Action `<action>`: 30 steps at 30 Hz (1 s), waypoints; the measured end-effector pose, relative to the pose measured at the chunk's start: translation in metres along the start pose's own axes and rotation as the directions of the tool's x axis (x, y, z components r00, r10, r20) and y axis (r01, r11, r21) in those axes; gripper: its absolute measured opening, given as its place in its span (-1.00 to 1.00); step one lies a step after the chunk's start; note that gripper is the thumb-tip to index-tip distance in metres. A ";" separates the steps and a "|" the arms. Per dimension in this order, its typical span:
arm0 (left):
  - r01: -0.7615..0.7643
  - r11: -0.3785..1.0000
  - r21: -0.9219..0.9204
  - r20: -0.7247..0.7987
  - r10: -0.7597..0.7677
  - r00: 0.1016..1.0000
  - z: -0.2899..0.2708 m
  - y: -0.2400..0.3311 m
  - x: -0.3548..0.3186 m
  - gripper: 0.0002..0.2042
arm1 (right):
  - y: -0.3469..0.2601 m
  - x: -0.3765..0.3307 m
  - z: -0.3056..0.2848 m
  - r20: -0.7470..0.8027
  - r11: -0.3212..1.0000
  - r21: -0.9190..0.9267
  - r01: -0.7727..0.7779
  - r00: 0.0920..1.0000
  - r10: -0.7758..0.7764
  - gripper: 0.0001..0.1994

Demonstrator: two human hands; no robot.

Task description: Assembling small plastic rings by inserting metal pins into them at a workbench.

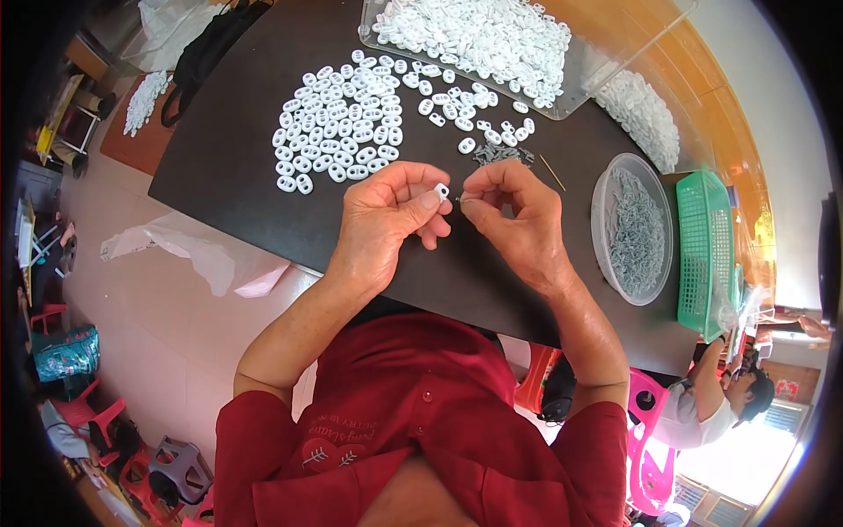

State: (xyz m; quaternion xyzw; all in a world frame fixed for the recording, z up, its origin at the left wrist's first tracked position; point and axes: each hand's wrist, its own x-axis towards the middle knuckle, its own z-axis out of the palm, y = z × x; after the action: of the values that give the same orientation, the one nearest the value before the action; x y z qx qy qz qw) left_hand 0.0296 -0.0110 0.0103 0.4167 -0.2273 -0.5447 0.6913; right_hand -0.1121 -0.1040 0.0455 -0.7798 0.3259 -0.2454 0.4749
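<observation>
My left hand (386, 215) pinches a small white plastic oval piece (442, 191) with a hole in it, between thumb and forefinger. Close beside it, my right hand (516, 215) has thumb and forefinger pressed together; what sits at their tips is too small to make out. Beyond my hands lies a flat group of white oval two-hole pieces (338, 123), with looser ones (465, 105) scattered to its right. A small heap of dark grey pins (502, 154) lies just past my right hand, with a thin yellowish stick (552, 173) next to it.
A clear tray (562, 104) heaped with white pieces stands at the far side. To the right are a round clear bowl (599, 230) of grey pins and a green basket (705, 255). White pieces (639, 114) pile behind them. Another person (711, 408) sits at lower right.
</observation>
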 end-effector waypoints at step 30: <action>-0.123 0.992 -0.028 -0.019 0.122 0.992 0.006 -0.024 -0.004 -0.90 | -0.003 -0.003 0.009 0.011 0.993 0.099 -0.062 0.998 0.061 -0.87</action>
State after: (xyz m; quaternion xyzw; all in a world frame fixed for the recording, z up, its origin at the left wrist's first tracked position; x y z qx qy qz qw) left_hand 0.0097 -0.0109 -0.0057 0.3963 -0.2385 -0.5010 0.7314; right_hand -0.1069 -0.0952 0.0440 -0.7457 0.3353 -0.2437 0.5217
